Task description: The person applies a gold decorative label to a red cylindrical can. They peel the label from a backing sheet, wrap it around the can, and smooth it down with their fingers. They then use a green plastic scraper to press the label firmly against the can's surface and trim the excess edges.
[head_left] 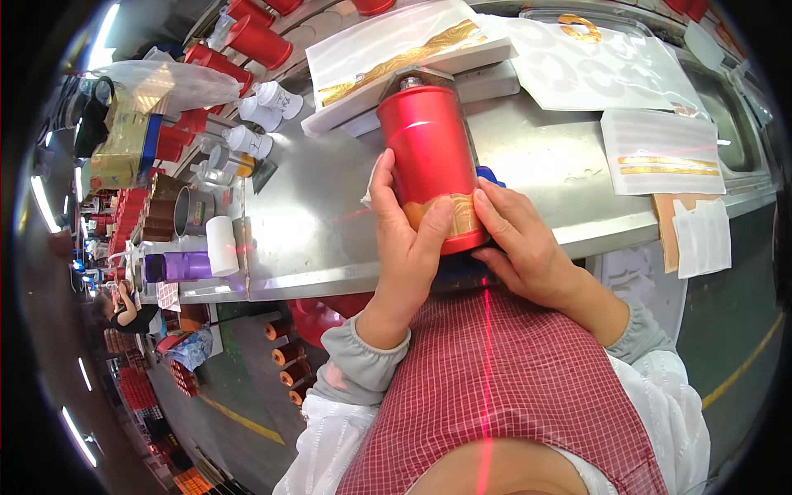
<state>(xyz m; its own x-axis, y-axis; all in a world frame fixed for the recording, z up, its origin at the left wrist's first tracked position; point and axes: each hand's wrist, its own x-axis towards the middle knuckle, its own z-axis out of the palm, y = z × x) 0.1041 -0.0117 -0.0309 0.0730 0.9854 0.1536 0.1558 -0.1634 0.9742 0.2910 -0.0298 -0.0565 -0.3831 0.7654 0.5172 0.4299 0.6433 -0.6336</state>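
A glossy red canister (425, 144) lies tilted over the front of the steel bench, its near end towards me. Around that end runs a gold patterned band (458, 213), which looks like a decal. My left hand (408, 223) is closed round the canister's left side, the thumb lying on the gold band. From the right, my right hand (528, 243) grips the near end, fingertips pressed on the band's edge. Behind the far end is a grey angular support (441, 80). A small blue part (491, 175) shows beside the canister; most of it is hidden.
White sheets with gold decals (668, 153) lie at the right, near a sink (726, 115). A gold ring decal (580, 28) rests on another sheet at the back. White bottles (279, 101), a paper roll (222, 246) and a metal pot (193, 210) stand at the left.
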